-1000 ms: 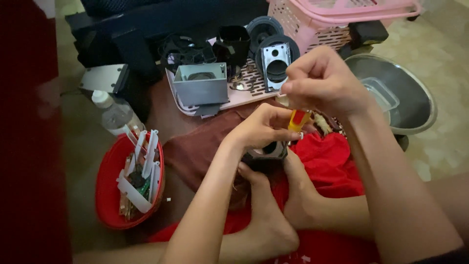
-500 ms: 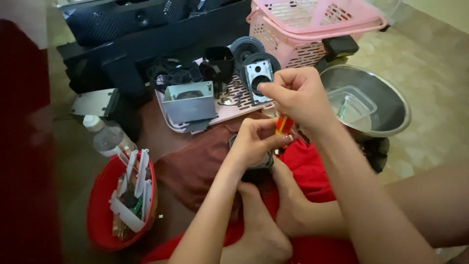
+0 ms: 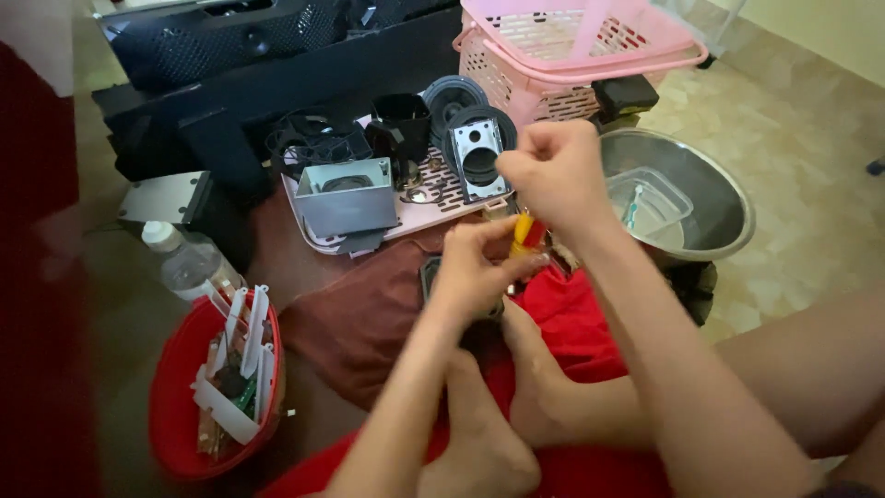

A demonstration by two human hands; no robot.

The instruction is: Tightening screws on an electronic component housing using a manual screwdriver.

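Pink basket (image 3: pixel 572 55), red bowl (image 3: pixel 175 406), yellow-red screwdriver (image 3: pixel 525 232).

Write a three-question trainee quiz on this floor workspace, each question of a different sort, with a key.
1. True or false: the right hand grips the top of the yellow and red tool.
2. Which container holds the white plastic strips? A) pink basket B) red bowl C) steel bowl
3. Fill in: the left hand pinches the tool's ____ end.

Key
1. True.
2. B, the red bowl; the steel bowl holds a clear tub, and the pink basket stands behind it.
3. Lower.
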